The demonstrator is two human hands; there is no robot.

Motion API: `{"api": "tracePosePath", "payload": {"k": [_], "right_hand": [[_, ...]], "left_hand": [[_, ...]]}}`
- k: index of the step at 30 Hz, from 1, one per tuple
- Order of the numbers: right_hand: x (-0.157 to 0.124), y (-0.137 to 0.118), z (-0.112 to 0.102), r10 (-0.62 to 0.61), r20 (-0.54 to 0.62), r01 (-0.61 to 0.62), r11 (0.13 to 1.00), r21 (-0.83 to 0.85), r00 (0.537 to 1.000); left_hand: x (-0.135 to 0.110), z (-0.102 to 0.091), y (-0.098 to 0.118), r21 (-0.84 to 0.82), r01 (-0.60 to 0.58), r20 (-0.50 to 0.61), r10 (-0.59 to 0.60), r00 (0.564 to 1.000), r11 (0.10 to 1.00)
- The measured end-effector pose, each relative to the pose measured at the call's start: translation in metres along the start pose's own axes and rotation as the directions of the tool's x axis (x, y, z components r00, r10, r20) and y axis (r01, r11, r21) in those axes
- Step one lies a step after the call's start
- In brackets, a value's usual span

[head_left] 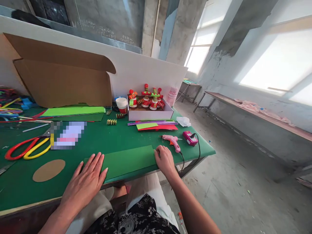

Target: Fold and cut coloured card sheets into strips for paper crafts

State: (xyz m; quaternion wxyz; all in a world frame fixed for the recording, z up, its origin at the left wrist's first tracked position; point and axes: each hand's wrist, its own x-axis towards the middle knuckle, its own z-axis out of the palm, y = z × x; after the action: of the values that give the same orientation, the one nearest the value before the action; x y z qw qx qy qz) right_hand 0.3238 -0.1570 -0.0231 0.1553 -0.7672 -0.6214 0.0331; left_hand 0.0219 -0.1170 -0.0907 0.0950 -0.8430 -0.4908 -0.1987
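A green paper sheet lies flat near the front edge of the green table. My left hand rests palm down on the sheet's left end, fingers stretched out. My right hand presses on the sheet's right end with fingers curled down onto the paper. A pink glue gun lies just beyond my right hand, its cable hanging over the table edge.
Red and yellow scissors and a brown cardboard oval lie at left. A white box of red and green paper figures, a paper cup, coloured sheets, a pink device and an open cardboard box stand farther back.
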Motion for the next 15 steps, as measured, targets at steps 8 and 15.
{"api": "tracePosePath", "payload": {"k": [8, 15], "right_hand": [[-0.038, 0.003, -0.016, 0.042, 0.107, -0.041, 0.999, -0.012, 0.993], [-0.038, 0.004, -0.013, 0.031, 0.071, -0.030, 0.999, -0.010, 0.997]], "left_hand": [[0.001, 0.000, 0.003, -0.011, 0.020, -0.009, -0.020, 1.000, 1.000], [0.002, 0.000, 0.004, 0.004, 0.034, -0.005, -0.034, 0.999, 0.999]]}}
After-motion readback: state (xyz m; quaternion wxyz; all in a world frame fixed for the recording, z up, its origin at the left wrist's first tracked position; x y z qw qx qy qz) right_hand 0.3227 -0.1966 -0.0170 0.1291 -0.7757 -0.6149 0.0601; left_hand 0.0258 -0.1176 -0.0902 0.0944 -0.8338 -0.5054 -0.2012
